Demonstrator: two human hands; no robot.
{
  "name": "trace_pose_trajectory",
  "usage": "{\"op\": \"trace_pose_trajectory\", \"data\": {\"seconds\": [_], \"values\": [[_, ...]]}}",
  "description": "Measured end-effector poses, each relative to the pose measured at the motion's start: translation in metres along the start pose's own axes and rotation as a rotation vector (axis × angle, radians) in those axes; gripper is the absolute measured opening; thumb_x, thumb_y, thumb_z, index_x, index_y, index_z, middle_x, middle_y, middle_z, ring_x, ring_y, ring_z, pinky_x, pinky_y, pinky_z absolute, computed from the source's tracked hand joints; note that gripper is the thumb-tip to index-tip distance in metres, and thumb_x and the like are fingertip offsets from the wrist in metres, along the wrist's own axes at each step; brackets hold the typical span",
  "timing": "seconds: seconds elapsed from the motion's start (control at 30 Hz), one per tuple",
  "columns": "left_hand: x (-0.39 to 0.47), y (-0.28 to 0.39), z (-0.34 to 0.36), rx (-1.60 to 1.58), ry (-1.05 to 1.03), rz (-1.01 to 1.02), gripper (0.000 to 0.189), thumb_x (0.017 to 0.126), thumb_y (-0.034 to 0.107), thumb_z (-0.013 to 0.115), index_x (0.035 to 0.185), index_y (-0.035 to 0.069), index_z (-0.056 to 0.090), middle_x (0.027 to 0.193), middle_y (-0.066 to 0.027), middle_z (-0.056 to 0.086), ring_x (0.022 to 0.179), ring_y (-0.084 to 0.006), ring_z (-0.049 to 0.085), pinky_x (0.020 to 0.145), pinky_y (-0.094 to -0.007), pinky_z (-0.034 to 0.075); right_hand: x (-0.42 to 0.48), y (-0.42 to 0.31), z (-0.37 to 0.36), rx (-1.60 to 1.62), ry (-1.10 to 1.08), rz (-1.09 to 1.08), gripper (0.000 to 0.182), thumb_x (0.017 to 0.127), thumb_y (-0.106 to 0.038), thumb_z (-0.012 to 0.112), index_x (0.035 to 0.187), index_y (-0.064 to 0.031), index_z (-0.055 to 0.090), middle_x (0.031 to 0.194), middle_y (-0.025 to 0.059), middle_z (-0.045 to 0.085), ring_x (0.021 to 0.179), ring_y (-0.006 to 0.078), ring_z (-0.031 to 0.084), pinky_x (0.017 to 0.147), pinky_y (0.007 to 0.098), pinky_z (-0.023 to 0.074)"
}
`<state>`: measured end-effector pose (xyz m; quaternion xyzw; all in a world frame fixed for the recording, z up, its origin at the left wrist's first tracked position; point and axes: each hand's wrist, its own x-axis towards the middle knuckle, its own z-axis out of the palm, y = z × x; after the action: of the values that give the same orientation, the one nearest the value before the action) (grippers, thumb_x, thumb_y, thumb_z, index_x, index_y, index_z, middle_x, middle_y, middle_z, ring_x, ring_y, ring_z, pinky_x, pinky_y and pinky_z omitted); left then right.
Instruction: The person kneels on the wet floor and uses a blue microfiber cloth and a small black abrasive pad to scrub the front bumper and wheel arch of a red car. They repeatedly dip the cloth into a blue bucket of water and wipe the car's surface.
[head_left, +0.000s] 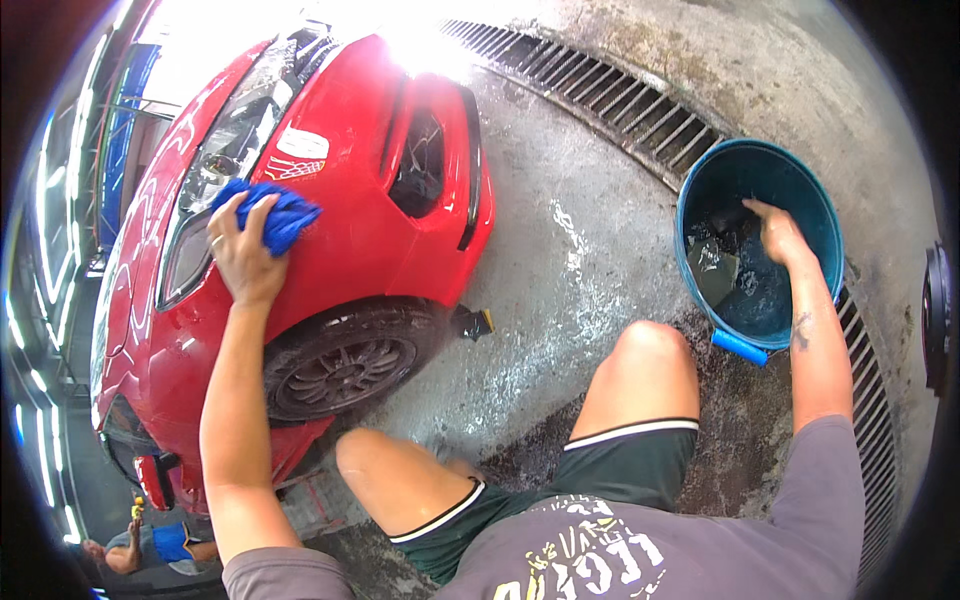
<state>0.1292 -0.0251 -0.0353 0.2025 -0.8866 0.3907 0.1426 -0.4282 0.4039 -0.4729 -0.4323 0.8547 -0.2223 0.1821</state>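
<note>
My left hand (251, 259) presses a bunched blue microfibre cloth (279, 221) against the front corner of a red car (352, 232). The cloth lies beside the lower end of the headlight (232, 135), just above the wheel arch. My right hand (781, 234) reaches down into a blue-green plastic bucket (831, 247) with dark water in it. One finger is stretched out towards the far wall; the other fingers are mostly hidden, so I cannot tell whether they hold something. A greyish flat patch (712, 271), perhaps a cloth or a reflection, shows in the water.
Below my left forearm is the front wheel (349, 371), with a small dark block (474, 324) by its tyre. Wet concrete (555, 247) stretches between car and bucket. A metal drain grate (622, 97) curves behind the bucket. Another person (150, 546) is at the lower left, past the wing mirror (152, 480).
</note>
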Motion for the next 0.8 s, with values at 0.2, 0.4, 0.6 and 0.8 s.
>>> {"op": "trace_pose_trajectory", "data": {"seconds": [0.2, 0.4, 0.6, 0.8], "values": [[0.092, 0.25, 0.013, -0.722, 0.112, 0.232, 0.055, 0.072, 0.022, 0.091, 0.125, 0.02, 0.078, 0.118, -0.0139, 0.072, 0.106, -0.036, 0.069, 0.093, -0.0482, 0.057, -0.001, 0.062, -0.011, -0.162, 0.056, -0.111, 0.07, 0.08, 0.017, 0.051, 0.143, -0.0091, 0.069, 0.141, 0.023, 0.069, 0.136, 0.0352, 0.064, 0.116, 0.0393, 0.0512], [0.153, 0.492, -0.002, -1.057, -0.376, 0.467, 0.05, 0.083, 0.041, 0.088, 0.127, 0.021, 0.076, 0.104, -0.0102, 0.076, 0.098, -0.0345, 0.076, 0.085, -0.0468, 0.061, -0.016, -0.021, -0.042, -0.043, 0.123, 0.395, 0.059, 0.096, -0.005, 0.052, 0.151, -0.0229, 0.063, 0.142, 0.0178, 0.069, 0.132, 0.0357, 0.066, 0.112, 0.0469, 0.0532], [0.194, 0.69, 0.091, -0.731, -1.224, 0.657, 0.064, 0.093, 0.051, 0.078, 0.146, 0.018, 0.067, 0.147, -0.0186, 0.067, 0.137, -0.0334, 0.065, 0.111, -0.0475, 0.054, -0.025, -0.043, -0.045, -0.123, -0.057, 0.392, 0.058, 0.1, -0.009, 0.056, 0.154, -0.0294, 0.06, 0.165, 0.0163, 0.048, 0.151, 0.039, 0.048, 0.121, 0.0476, 0.0451], [0.134, 0.759, 0.105, -0.803, -1.135, 0.478, 0.062, 0.098, 0.04, 0.068, 0.154, 0.015, 0.06, 0.167, -0.0203, 0.046, 0.156, -0.0398, 0.042, 0.123, -0.0529, 0.04, -0.025, -0.033, -0.046, -0.106, -0.231, 0.412, 0.064, 0.097, -0.001, 0.059, 0.153, -0.0316, 0.061, 0.166, 0.0149, 0.047, 0.147, 0.0363, 0.052, 0.12, 0.0438, 0.047]]}}
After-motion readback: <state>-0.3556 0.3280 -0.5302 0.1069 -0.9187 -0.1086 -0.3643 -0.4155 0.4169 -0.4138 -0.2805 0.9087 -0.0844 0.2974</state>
